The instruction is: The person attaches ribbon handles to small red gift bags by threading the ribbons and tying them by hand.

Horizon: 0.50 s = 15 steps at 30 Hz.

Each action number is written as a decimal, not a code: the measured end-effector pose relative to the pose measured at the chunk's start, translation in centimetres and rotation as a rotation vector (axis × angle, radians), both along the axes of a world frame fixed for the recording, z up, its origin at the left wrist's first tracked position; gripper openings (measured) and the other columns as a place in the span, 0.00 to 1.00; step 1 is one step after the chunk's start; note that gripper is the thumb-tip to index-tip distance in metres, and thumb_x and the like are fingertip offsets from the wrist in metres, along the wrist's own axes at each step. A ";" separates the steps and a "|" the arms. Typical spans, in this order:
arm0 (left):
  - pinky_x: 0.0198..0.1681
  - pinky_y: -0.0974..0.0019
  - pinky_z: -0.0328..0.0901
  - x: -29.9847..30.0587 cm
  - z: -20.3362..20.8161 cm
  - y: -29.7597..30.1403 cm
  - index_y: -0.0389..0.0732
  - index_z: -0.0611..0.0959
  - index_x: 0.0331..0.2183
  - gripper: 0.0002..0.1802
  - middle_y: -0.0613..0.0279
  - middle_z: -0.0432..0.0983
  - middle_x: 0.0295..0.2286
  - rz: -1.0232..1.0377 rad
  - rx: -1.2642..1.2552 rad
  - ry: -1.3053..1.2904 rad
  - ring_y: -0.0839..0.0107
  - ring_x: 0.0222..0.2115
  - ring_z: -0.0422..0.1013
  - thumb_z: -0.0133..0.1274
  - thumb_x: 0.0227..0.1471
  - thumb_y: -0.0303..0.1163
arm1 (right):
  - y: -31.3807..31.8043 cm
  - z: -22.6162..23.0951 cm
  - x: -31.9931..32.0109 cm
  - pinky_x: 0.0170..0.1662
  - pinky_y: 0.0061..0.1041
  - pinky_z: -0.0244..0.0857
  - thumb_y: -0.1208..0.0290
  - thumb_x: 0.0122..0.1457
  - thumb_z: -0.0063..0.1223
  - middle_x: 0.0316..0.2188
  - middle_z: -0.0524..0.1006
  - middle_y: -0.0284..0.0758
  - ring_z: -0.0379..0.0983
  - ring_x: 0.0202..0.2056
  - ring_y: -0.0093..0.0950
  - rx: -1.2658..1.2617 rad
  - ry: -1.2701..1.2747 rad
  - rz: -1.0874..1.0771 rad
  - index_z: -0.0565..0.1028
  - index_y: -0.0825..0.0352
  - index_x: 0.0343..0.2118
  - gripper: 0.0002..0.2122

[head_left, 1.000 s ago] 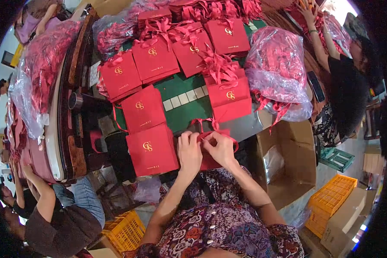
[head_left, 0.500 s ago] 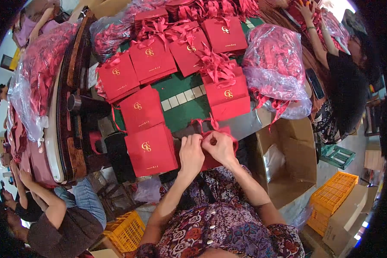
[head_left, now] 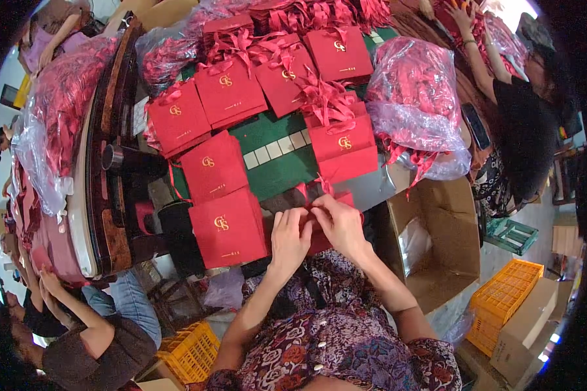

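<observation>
At the near table edge, a red paper bag (head_left: 319,244) lies partly hidden under my hands. Red ribbon (head_left: 325,185) rises in loops just beyond my fingers. My left hand (head_left: 289,240) is closed, its bent fingers and thumb at the ribbon by the bag's top. Close beside it on the right, my right hand (head_left: 342,228) pinches at the same ribbon, thumb and fingertips together. The fingertips mostly hide the exact spot they grip. To the left of my left hand is a stack of flat red bags (head_left: 228,228) with gold print.
More red bags with ribbon handles (head_left: 231,91) cover the green tabletop (head_left: 274,173). A clear plastic sack of ribboned bags (head_left: 414,98) sits at the right. Below it stands an open cardboard box (head_left: 437,241). A dark cup (head_left: 120,158) is at the left. Other people work on both sides.
My hands have parted slightly at the fingertips, and my right hand has shifted a little to the right. The ribbon loops beyond them have changed shape. The bag stacks stay put.
</observation>
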<state>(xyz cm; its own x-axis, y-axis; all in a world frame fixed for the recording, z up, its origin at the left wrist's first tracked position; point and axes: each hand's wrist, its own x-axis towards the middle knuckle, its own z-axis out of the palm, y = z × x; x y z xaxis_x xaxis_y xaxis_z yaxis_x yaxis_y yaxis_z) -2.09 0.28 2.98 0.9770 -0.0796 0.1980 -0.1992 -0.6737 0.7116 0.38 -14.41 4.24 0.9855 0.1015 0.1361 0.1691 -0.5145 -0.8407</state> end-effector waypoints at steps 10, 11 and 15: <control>0.36 0.57 0.66 -0.6 -0.3 0.5 0.39 0.78 0.33 0.08 0.57 0.75 0.31 -0.082 -0.010 -0.147 0.55 0.32 0.69 0.56 0.48 0.19 | -3.2 0.1 3.1 0.36 0.39 0.70 0.65 0.59 0.54 0.28 0.80 0.41 0.77 0.32 0.42 -0.262 0.162 0.441 0.81 0.63 0.32 0.09; 0.36 0.58 0.66 -0.7 -0.3 0.5 0.39 0.78 0.33 0.09 0.57 0.75 0.31 -0.102 -0.008 -0.173 0.55 0.32 0.69 0.55 0.47 0.18 | -3.2 -0.5 3.1 0.36 0.41 0.70 0.63 0.58 0.53 0.28 0.80 0.41 0.77 0.32 0.43 -0.235 0.165 0.451 0.82 0.62 0.32 0.10; 0.36 0.58 0.66 -0.7 -0.3 0.8 0.39 0.79 0.33 0.10 0.57 0.74 0.30 -0.145 0.013 -0.221 0.56 0.32 0.68 0.55 0.46 0.18 | -2.8 0.5 3.5 0.37 0.39 0.71 0.61 0.56 0.55 0.27 0.80 0.41 0.78 0.32 0.43 -0.154 0.268 0.451 0.83 0.61 0.31 0.10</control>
